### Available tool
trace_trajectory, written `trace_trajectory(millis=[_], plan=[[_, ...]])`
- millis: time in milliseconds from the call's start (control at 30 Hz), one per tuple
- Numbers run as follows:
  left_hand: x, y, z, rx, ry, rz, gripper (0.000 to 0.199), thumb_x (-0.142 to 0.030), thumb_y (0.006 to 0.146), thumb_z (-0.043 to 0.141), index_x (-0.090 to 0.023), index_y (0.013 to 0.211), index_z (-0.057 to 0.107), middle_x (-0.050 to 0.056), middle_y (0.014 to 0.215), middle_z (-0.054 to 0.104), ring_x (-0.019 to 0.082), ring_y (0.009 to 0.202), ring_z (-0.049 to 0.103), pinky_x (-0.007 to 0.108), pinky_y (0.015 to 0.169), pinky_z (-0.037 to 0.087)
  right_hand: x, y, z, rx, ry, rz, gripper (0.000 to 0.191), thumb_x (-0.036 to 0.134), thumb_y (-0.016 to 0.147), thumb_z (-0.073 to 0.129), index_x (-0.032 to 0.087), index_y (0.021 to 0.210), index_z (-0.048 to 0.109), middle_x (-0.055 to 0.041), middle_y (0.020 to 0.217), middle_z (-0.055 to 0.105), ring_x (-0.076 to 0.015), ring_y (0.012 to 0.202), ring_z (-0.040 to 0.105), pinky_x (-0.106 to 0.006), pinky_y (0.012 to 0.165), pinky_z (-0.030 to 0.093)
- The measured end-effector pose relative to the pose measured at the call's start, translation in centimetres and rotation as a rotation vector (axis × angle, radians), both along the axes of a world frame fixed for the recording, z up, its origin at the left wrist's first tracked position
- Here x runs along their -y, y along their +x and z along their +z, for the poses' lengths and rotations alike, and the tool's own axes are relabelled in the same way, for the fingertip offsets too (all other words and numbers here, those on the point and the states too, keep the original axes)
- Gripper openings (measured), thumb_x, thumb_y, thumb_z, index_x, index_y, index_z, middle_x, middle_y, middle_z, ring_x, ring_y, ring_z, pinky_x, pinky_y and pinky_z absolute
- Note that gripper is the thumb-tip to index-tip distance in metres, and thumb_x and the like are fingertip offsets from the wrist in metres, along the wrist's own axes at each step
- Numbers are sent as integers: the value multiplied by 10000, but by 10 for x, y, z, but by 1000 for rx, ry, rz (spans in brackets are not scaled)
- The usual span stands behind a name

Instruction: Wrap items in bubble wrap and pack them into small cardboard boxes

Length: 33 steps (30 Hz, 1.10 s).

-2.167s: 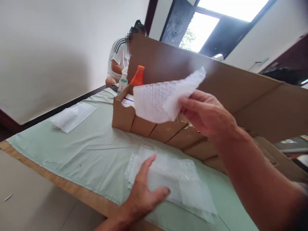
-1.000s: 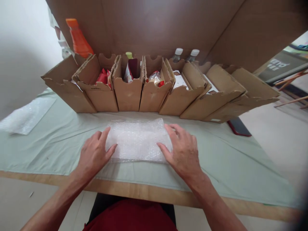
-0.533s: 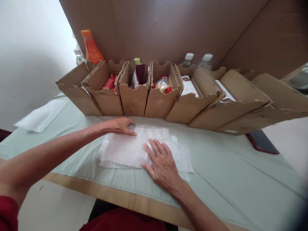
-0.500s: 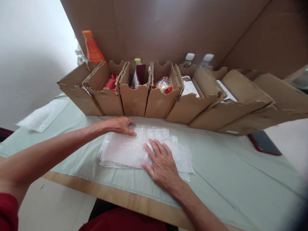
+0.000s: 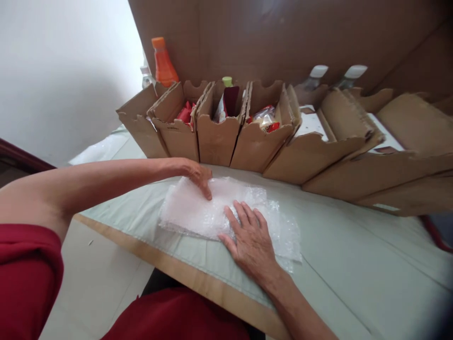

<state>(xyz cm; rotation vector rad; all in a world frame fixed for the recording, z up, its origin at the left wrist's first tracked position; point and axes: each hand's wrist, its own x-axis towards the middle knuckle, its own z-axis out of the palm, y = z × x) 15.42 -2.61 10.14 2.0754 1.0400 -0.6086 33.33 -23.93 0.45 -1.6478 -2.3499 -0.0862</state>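
A small stack of clear bubble wrap sheets (image 5: 198, 212) lies flat on the green cloth in front of me. My left hand (image 5: 198, 175) rests at the far edge of the stack, thumb stretched out over the top sheet and apart from the fingers, which are partly hidden. Lying flat with fingers spread, my right hand (image 5: 252, 238) presses on the right part of the stack near its front. Neither hand grips anything that I can see.
Behind the wrap stands a row of cardboard bins (image 5: 215, 144) holding packets and white boxes. An orange bottle (image 5: 164, 66) and white-capped bottles (image 5: 318, 73) rise behind them. More bubble wrap (image 5: 101, 148) lies at the far left. The wooden table edge (image 5: 170, 269) runs close to me.
My view has turned left, so the bins and bottles appear farther right. Both hands remain on the bubble wrap, and the left thumb has tilted more downward across it.
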Motion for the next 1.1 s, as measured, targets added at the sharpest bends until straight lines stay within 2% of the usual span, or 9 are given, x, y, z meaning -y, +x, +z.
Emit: trace_trajectory(millis=[267,467,633,767,933,1033,1100], plan=[[14,-7,4,53,-266,130,648,-578,583,778,-170,1087,770,130,1116,785,357,1026,715,404,832,555,0,-1,-1,10,8,3,586,499,1017,524,172,1504,508,-173,1588,454,-360,1471,387,-551,1196,275],[17,-6,6,-16,-433,156,625,-588,604,785,-134,1034,782,166,1045,796,388,1083,718,417,886,567,1,-2,-3,18,22,4,618,557,1022,502,182,1514,494,-160,1596,445,-347,1473,373,-526,1203,247],[21,-1,5,3,-492,159,635,-604,623,734,-171,1085,773,144,1065,799,383,1131,704,435,933,551,3,-2,-4,13,7,-1,649,578,1013,517,189,1530,473,-155,1612,424,-339,1492,349,-526,1218,219],[33,3,3,7,-465,193,583,-514,572,746,-164,1038,761,143,1026,802,370,1068,721,419,878,566,4,-2,-4,-20,-14,-8,685,578,1007,531,168,1549,441,-146,1623,411,-330,1509,323,-525,1232,209],[51,3,-4,24,-320,258,439,-324,522,702,-171,932,730,108,957,799,340,938,728,373,737,575,3,-2,-1,-61,-47,-5,700,544,982,595,152,1541,442,-158,1627,399,-336,1502,340,-532,1230,235],[61,1,-4,41,-240,285,376,-281,540,638,-182,894,711,71,876,781,296,839,716,330,662,549,5,2,7,-106,2,31,658,543,969,618,157,1488,501,-179,1600,433,-343,1466,401,-531,1206,278],[68,-2,-1,62,-187,293,323,-269,551,609,-188,852,696,47,821,756,266,788,698,296,623,518,8,9,15,-163,90,48,574,539,997,570,149,1418,558,-187,1561,480,-341,1448,429,-530,1191,290]])
